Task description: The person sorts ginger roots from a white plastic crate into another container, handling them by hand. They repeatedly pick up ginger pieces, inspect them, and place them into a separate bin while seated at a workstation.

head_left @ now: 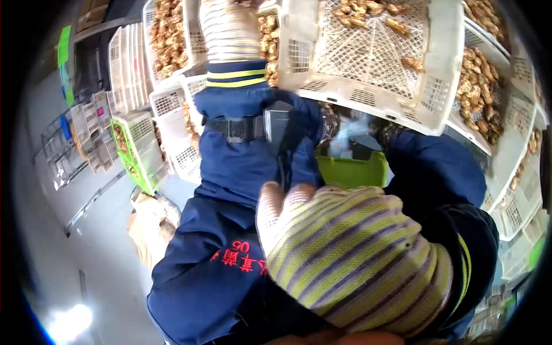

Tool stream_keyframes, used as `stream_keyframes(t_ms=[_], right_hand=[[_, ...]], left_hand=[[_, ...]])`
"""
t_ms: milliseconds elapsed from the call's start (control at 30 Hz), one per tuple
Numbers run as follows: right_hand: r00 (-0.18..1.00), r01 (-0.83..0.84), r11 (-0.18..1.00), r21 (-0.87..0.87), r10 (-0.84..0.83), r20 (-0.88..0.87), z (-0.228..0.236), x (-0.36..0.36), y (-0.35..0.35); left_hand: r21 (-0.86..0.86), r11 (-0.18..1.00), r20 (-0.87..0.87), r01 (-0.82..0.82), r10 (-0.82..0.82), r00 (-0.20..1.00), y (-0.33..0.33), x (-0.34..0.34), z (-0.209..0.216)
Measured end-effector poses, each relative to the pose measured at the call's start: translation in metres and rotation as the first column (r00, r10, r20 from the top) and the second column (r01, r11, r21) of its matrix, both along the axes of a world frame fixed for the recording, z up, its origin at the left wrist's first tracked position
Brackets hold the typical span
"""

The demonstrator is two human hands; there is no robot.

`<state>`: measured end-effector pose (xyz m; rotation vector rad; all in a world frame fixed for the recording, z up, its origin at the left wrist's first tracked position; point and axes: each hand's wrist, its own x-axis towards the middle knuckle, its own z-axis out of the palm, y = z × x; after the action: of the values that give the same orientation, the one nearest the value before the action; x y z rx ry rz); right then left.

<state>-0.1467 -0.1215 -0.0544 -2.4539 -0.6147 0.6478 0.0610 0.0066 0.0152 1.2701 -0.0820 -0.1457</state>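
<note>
My left hand, in a striped knit glove, reaches to the top edge among white crates of golden-brown knobbly pieces. Its fingers are cut off or hidden there. A black strap with a small device circles the left sleeve. My right hand, in a yellow, white and purple striped glove, is close to my body, over the navy clothing. Its fingers curl inward near the left forearm; whatever they hold, if anything, is hidden. Ahead of it sits a white lattice crate with a few scattered pieces inside.
More white crates of brown pieces line the right side. Stacked white crates and a green-rimmed crate stand at the left. A green container lies under the lattice crate. Crumpled brown paper rests on the grey floor.
</note>
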Motion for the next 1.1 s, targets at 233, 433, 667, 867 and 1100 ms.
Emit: stream_keyframes(t_ms=[233,433,667,867,1100], right_hand=[[1.0,-0.012,1.0,-0.008,0.012,-0.01,0.0,-0.004,-0.003],[1.0,-0.007,1.0,0.015,0.007,0.018,0.001,0.0,-0.005],[0.999,-0.041,0.999,0.001,0.041,-0.003,0.001,-0.002,-0.001],[0.997,-0.076,0.997,0.002,0.076,0.018,0.0,-0.002,0.003],[0.998,-0.068,0.998,-0.012,0.068,0.019,0.0,0.001,0.0]], left_hand=[[-0.078,0.996,-0.044,-0.047,0.043,0.998,-0.001,-0.009,0.003],[0.056,0.998,0.046,0.009,-0.012,0.999,-0.002,-0.002,0.001],[-0.046,0.998,-0.024,-0.046,0.045,0.999,0.001,-0.005,0.002],[0.088,0.996,0.164,-0.008,-0.007,0.987,0.008,-0.007,0.001],[-0.059,0.998,0.063,0.017,-0.014,0.998,0.008,-0.009,0.0]])
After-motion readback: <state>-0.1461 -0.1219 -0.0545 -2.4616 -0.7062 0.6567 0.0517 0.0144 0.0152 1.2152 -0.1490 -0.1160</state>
